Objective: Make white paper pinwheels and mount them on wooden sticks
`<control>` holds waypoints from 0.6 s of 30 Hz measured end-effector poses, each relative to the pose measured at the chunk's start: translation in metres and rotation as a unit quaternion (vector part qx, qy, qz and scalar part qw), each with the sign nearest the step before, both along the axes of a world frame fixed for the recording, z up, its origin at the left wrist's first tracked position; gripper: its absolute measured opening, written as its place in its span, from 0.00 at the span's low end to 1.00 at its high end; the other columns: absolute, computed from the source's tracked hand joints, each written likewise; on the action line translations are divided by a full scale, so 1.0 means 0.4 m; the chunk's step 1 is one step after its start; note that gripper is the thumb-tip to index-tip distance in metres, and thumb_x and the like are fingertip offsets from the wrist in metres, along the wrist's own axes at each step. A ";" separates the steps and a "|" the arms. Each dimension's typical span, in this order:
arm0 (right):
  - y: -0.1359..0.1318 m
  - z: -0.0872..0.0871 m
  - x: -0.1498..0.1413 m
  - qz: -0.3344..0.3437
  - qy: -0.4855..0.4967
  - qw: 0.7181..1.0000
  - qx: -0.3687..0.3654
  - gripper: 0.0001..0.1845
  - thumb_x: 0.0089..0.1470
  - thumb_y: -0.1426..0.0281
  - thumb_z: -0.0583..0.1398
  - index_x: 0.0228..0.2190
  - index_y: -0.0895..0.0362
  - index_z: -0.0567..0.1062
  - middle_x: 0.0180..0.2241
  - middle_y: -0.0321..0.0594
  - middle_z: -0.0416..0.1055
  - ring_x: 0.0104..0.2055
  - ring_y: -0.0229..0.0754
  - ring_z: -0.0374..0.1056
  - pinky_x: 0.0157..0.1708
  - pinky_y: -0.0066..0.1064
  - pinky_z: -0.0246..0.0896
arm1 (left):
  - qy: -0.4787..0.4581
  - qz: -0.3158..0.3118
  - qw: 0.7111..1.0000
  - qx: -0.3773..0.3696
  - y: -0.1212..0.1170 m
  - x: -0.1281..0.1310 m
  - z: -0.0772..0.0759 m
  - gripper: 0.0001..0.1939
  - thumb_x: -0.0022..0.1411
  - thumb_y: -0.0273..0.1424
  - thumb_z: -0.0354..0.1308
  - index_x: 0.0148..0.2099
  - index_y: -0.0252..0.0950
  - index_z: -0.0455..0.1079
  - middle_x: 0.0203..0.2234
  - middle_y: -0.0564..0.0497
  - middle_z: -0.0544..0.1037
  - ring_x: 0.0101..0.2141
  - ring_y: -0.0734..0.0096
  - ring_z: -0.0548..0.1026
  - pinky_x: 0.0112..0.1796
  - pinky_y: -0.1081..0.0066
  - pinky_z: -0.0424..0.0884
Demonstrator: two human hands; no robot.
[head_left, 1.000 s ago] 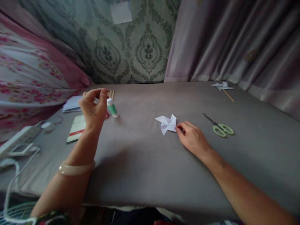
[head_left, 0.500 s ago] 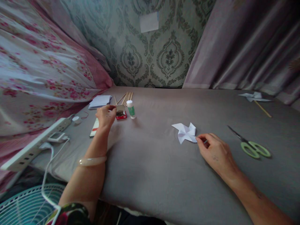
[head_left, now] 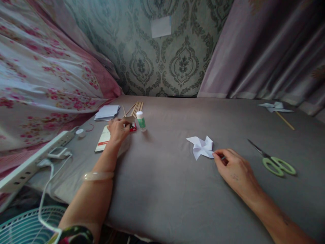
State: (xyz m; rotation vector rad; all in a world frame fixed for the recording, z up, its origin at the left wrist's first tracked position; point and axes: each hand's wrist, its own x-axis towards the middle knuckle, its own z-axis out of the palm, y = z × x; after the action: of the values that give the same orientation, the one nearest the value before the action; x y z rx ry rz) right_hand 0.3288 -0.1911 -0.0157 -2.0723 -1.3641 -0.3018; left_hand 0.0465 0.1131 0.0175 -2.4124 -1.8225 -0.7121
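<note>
My right hand (head_left: 235, 174) rests on the grey cloth, closed, with thumb and finger pinching one tip of a white paper pinwheel (head_left: 202, 147) that lies flat. At the left, my left hand (head_left: 118, 130) bends its fingers into a small open red box (head_left: 134, 127), whose dark small contents I cannot make out. The fingertips look drawn together but are partly hidden. Just right of the box stands a white-and-green glue bottle (head_left: 141, 122). Several wooden sticks (head_left: 138, 107) lie behind it.
Scissors (head_left: 278, 166) with green handles lie right of my right hand. Farther back is another pinwheel (head_left: 275, 107) on a stick. White papers (head_left: 107, 112), a flat pale item with a red band (head_left: 101, 139) and a white power strip (head_left: 35, 162) are at left.
My left hand has come down from the air to the red box, its fingers now in the opening. My right hand keeps its pinch on the pinwheel. The view has swung left.
</note>
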 end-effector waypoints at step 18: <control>0.006 0.028 -0.010 -0.027 0.053 0.998 -0.021 0.09 0.55 0.70 0.54 0.27 0.57 0.73 0.29 0.41 0.71 0.28 0.40 0.66 0.31 0.31 0.58 | -0.004 0.016 1.000 -0.015 0.024 0.020 0.009 0.16 0.51 0.41 0.54 0.38 0.39 0.75 0.42 0.42 0.72 0.49 0.42 0.60 0.49 0.40 0.54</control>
State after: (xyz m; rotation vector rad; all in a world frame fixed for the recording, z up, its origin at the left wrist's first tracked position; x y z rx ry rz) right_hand 0.3247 -0.1887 -0.0044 -2.1314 -1.2636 -0.1842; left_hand 0.0545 0.1226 0.0211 -2.3973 -1.8832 -0.6982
